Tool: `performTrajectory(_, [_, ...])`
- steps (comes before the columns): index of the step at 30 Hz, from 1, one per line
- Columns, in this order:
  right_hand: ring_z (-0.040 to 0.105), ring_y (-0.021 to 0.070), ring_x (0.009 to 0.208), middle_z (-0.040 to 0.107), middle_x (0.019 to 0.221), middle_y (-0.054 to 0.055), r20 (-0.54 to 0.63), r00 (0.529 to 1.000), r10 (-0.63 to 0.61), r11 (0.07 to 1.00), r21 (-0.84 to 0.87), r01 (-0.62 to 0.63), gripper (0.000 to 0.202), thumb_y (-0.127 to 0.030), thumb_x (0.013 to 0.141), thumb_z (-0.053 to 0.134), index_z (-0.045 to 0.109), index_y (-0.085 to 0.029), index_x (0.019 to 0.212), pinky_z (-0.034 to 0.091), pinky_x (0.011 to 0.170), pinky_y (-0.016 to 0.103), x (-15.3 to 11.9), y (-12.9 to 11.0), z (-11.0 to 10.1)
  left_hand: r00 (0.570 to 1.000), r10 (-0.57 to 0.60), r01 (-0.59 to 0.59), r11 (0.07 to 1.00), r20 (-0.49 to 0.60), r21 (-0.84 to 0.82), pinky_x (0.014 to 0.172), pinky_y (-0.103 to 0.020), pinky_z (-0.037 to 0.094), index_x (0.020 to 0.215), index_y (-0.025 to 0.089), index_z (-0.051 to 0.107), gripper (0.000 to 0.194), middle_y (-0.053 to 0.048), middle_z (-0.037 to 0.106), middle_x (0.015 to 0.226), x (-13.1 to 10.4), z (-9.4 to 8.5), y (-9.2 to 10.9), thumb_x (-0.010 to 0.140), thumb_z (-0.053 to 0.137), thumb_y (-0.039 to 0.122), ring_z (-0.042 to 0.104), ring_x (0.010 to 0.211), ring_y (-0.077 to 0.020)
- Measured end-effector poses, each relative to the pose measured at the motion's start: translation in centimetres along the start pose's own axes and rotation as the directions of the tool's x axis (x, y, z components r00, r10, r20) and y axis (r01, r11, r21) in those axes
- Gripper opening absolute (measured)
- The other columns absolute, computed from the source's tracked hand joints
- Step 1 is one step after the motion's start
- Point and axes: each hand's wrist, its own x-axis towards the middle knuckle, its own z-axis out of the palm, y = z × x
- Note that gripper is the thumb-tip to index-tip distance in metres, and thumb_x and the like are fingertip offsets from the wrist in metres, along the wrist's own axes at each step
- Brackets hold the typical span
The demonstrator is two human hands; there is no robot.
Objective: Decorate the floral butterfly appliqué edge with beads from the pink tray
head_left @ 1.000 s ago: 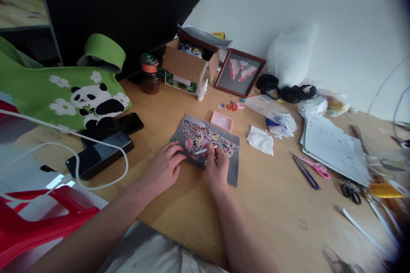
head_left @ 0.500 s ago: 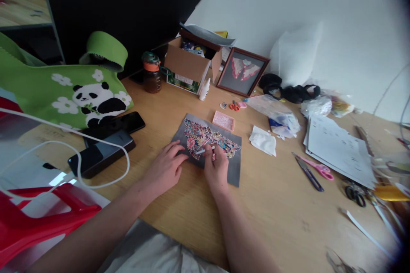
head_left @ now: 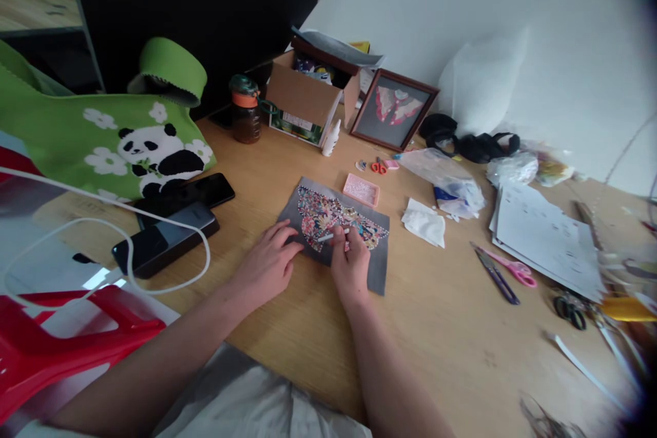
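Observation:
A grey sheet (head_left: 378,274) lies flat on the table, bearing a butterfly of patterned, flowery fabric (head_left: 321,215) edged with small pale beads. My left hand (head_left: 269,259) rests at the sheet's left edge, fingers loosely apart and holding nothing. Between the thumb and fingers of my right hand (head_left: 352,261) is a thin white pen-like stick (head_left: 325,237), its tip pointing left over the butterfly's lower part. The tip's contact with the fabric is too small to make out. Just beyond the sheet sits a shallow pink tray (head_left: 378,197) of tiny clear beads.
Behind are a white glue bottle (head_left: 331,139), an open carton (head_left: 302,99), a drink bottle (head_left: 246,116) and a framed butterfly (head_left: 394,109). A tissue (head_left: 423,222), pink scissors (head_left: 522,274), thread snips (head_left: 497,277) and papers (head_left: 547,236) lie right; phones (head_left: 213,190) and a white cable lie left.
The whole view has shifted slightly. My right hand, still pinching the white stick, has moved a touch to the right over the butterfly; my left hand stays at the sheet's edge.

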Motion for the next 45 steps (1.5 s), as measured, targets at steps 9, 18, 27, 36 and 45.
performTrajectory(9, [0.055,0.0175,0.066,0.063,0.069,0.002,0.01,1.0,-0.012,1.0,0.003,0.012,0.04,-0.048,0.101,0.041,0.051,-0.023,0.072,0.04,0.064,0.03,-0.1,-0.1,0.22,1.0,-0.007,0.007,1.0,0.024,0.004,0.111,-0.055,0.049,0.108,0.015,0.071,0.035,-0.014,0.062,0.124,0.08,-0.26,0.15,0.081,0.053,0.001,0.049,0.134,-0.0331])
performTrajectory(18, [0.055,0.0171,0.065,0.062,0.068,0.002,0.032,0.999,-0.008,1.0,0.0,0.008,0.04,-0.049,0.1,0.04,0.054,-0.022,0.074,0.04,0.064,0.03,-0.06,-0.32,0.23,0.999,0.01,-0.011,1.0,0.036,0.026,0.111,-0.052,0.049,0.107,0.015,0.07,0.034,-0.013,0.061,0.125,0.03,-0.29,0.16,0.082,0.052,0.001,0.049,0.134,-0.032])
performTrajectory(27, [0.056,0.0174,0.068,0.063,0.07,0.002,0.035,0.999,-0.017,1.0,-0.001,0.017,0.04,-0.048,0.1,0.042,0.053,-0.022,0.072,0.039,0.066,0.03,-0.04,-0.42,0.21,0.999,0.004,-0.005,1.0,0.043,0.019,0.112,-0.054,0.048,0.107,0.014,0.07,0.034,-0.014,0.061,0.124,0.02,-0.42,0.38,0.082,0.052,0.001,0.049,0.133,-0.033])
performTrajectory(36, [0.054,0.0167,0.065,0.062,0.068,0.001,0.036,0.999,-0.013,1.0,-0.023,0.014,0.039,-0.047,0.1,0.042,0.054,-0.022,0.074,0.038,0.065,0.03,-0.11,-0.12,0.27,0.999,0.003,-0.005,1.0,0.049,0.028,0.112,-0.052,0.048,0.107,0.016,0.07,0.035,-0.012,0.061,0.124,0.08,-0.48,0.39,0.081,0.052,0.001,0.049,0.133,-0.0319])
performTrajectory(45, [0.056,0.0175,0.066,0.064,0.069,0.003,0.004,1.0,-0.006,1.0,-0.026,0.006,0.04,-0.05,0.101,0.041,0.056,-0.022,0.077,0.04,0.065,0.031,-0.14,-0.45,-0.25,0.999,-0.014,0.013,1.0,0.042,0.009,0.112,-0.054,0.048,0.109,0.016,0.07,0.036,-0.013,0.06,0.126,0.04,-0.37,0.45,0.082,0.051,0.001,0.048,0.134,-0.0317])
